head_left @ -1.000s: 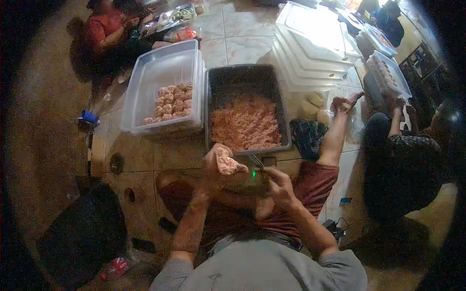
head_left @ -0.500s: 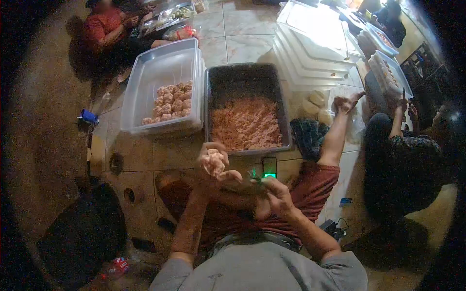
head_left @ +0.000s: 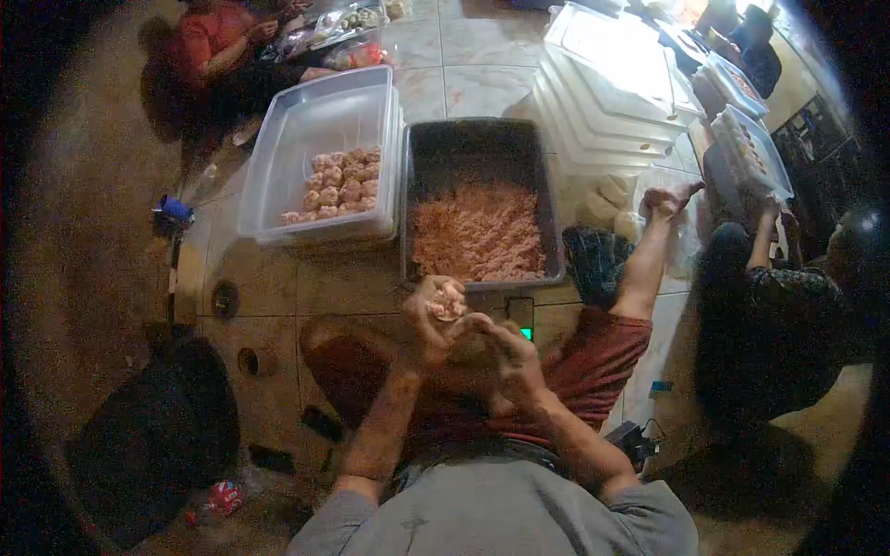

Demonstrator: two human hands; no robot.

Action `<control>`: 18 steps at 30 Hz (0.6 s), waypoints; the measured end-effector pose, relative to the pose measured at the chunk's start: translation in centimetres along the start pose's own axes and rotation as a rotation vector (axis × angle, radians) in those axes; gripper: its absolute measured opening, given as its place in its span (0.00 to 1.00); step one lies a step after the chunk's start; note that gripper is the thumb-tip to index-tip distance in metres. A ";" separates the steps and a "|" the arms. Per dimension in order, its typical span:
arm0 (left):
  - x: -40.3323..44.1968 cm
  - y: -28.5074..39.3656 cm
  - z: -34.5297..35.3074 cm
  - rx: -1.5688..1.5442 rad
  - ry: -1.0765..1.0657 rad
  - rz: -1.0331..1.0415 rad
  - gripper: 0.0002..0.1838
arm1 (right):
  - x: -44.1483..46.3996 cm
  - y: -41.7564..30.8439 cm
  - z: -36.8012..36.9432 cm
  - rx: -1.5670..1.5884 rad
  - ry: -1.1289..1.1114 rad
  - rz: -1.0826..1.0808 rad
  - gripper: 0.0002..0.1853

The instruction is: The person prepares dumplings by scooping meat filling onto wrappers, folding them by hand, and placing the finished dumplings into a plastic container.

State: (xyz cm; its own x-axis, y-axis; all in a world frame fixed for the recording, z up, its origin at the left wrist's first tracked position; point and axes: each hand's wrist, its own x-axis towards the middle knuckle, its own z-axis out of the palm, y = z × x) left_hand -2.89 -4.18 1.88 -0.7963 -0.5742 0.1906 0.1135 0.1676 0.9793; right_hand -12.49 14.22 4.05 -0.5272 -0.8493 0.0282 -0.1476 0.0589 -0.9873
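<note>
While most of the view is filled by the tiled floor [head_left: 343, 278], two other seated people are seen at the edges: a person in red [head_left: 218, 42] at upper left, a person in dark clothing [head_left: 788, 296] at right. A stack of translucent tubs [head_left: 593, 111] is set at upper right, glare on top. A clear tub [head_left: 324, 107] is placed at left, just beside a dark tub [head_left: 475, 148] in the middle. Pink minced mixture [head_left: 482, 232] is spread over the dark tub's near part. Shaped balls [head_left: 343, 181] are grouped in the clear tub, toward its near right corner. The right hand [head_left: 517, 360] is held below the dark tub, fingers bent toward the left thumb; contact and grip cannot be told, blurred. By the left hand [head_left: 425, 315], fingers curled, a pink lump [head_left: 449, 303] is cupped near the dark tub's near edge. A small green light [head_left: 527, 334] is seen beside the right hand.
</note>
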 end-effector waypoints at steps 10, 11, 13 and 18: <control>0.4 4.6 -1.8 -0.069 -0.059 -0.184 0.21 | -1.9 2.0 0.7 0.118 -0.053 -0.036 0.24; 0.3 2.3 -1.8 -0.072 -0.063 -0.185 0.21 | -1.4 1.2 1.3 0.117 -0.048 -0.033 0.24; 1.3 -1.2 -1.9 0.001 -0.327 -0.446 0.26 | 0.3 -1.3 1.8 -0.045 -0.042 -0.107 0.25; 1.1 4.8 -2.1 0.224 -0.053 -0.003 0.27 | 1.0 -4.9 -1.8 -0.396 0.149 -0.217 0.22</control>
State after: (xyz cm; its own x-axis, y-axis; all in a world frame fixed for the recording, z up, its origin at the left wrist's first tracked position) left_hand -1.95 -5.72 6.95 -0.8273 -0.5328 0.1781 -0.0189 0.3432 0.9391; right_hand -13.77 14.03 9.23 -0.5591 -0.7812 0.2778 -0.5598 0.1086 -0.8215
